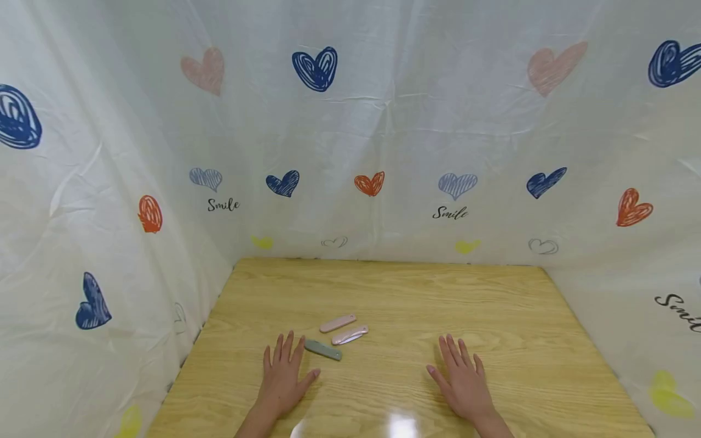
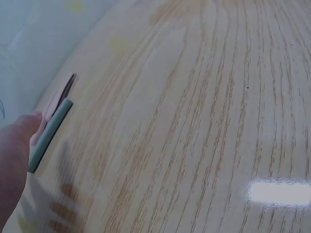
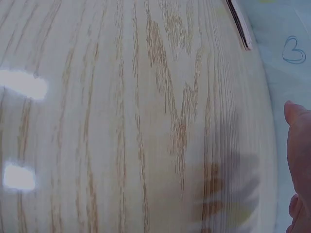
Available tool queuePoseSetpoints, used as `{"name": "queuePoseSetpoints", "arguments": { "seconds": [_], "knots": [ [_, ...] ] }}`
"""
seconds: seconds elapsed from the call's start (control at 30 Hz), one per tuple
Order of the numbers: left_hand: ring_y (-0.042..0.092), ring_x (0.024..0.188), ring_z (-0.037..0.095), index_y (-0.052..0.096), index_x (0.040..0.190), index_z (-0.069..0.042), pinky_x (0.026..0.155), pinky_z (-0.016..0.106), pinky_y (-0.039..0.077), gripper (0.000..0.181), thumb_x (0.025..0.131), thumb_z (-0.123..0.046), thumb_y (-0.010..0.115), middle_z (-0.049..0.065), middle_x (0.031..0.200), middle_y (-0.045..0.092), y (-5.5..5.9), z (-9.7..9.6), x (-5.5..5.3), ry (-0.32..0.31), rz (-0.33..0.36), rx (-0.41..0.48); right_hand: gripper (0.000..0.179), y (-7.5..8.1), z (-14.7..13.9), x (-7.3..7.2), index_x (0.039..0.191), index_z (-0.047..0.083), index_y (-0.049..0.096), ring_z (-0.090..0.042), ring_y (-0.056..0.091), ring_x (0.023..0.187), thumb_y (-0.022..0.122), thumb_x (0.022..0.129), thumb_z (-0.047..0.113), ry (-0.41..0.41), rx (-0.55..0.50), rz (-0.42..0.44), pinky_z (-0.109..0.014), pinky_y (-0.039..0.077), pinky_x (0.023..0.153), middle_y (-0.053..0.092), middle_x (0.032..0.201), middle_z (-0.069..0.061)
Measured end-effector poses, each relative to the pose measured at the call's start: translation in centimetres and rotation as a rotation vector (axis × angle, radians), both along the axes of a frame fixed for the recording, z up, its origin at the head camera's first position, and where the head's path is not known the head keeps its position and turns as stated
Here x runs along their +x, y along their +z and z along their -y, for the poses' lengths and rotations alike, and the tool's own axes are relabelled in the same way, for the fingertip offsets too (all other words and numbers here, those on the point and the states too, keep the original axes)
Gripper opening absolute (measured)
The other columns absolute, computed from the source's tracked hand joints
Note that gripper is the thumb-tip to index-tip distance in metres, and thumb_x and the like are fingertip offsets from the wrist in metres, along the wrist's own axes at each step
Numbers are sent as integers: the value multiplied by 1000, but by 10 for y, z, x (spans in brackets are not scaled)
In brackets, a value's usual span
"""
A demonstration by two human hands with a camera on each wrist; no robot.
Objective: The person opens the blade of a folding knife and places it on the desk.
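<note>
My left hand (image 1: pixel 282 380) is spread palm down over the wooden table, fingers straight, holding nothing. Its index fingertip is right beside the end of a green folding knife (image 1: pixel 324 350); I cannot tell whether they touch. Just beyond lie two pink ones: a pink folding knife with a silvery blade edge showing (image 1: pixel 349 335), and a plain pink folding knife (image 1: pixel 338 323) farther back. In the left wrist view, the thumb (image 2: pixel 19 145) appears beside the green knife (image 2: pixel 51 135). To the right, apart from the knives, my right hand (image 1: pixel 465 386) has extended fingers and holds nothing.
The wood-grain table (image 1: pixel 394 304) is enclosed at the back and sides by a white curtain (image 1: pixel 394 134) printed with hearts and "Smile". A bright light reflection (image 1: pixel 402 424) shows near the table's front.
</note>
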State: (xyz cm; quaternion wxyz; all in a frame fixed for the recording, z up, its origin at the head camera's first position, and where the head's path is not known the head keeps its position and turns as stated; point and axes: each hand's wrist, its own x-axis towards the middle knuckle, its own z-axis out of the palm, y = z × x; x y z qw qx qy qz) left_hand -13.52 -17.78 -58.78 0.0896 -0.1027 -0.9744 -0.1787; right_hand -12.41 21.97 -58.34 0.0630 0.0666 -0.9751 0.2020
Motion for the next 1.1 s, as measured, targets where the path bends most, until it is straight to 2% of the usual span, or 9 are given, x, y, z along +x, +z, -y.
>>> {"name": "queuePoseSetpoints", "arguments": {
  "seconds": [0.3,0.43,0.57,0.73,0.93,1.1],
  "knots": [
    [21,143,45,38,148,-8,111,70,16,77,90,-55,58,22,155,30,2,0,-2,-10,-26,-29,72,3,10,-4,150,7,31,-46,25,143,49,96,51,26,4,-11,-75,21,108,31,156,-17],
    [23,143,44,38,147,-7,111,71,17,76,90,-54,58,20,155,32,4,0,-1,-19,-17,-34,72,3,22,-6,149,5,32,-47,26,142,52,96,49,66,-18,-25,-76,21,107,32,155,-18],
    [25,144,42,38,147,-6,112,70,17,75,90,-51,59,20,154,33,5,0,-1,-25,-4,-30,72,-1,37,-10,149,7,34,-43,29,143,52,95,51,100,6,-68,-72,23,109,35,155,-15],
    [28,143,41,39,146,-5,112,70,18,74,90,-48,61,21,153,36,2,0,-1,-28,-22,-31,71,-3,60,-16,148,7,36,-40,32,142,51,95,51,171,42,-107,-69,27,110,38,154,-13],
    [30,140,44,42,144,-4,110,70,21,73,90,-49,61,24,150,38,-1,2,-1,-31,-46,-20,71,2,85,-21,151,9,31,-36,27,146,48,97,51,240,56,-69,-66,25,114,33,157,-10],
    [28,141,44,40,145,-4,111,70,19,74,90,-50,60,24,151,36,-3,3,0,-28,-22,-4,69,6,98,-23,151,9,31,-36,26,146,49,97,48,271,36,-54,-66,24,115,32,157,-11]
  ]
}}
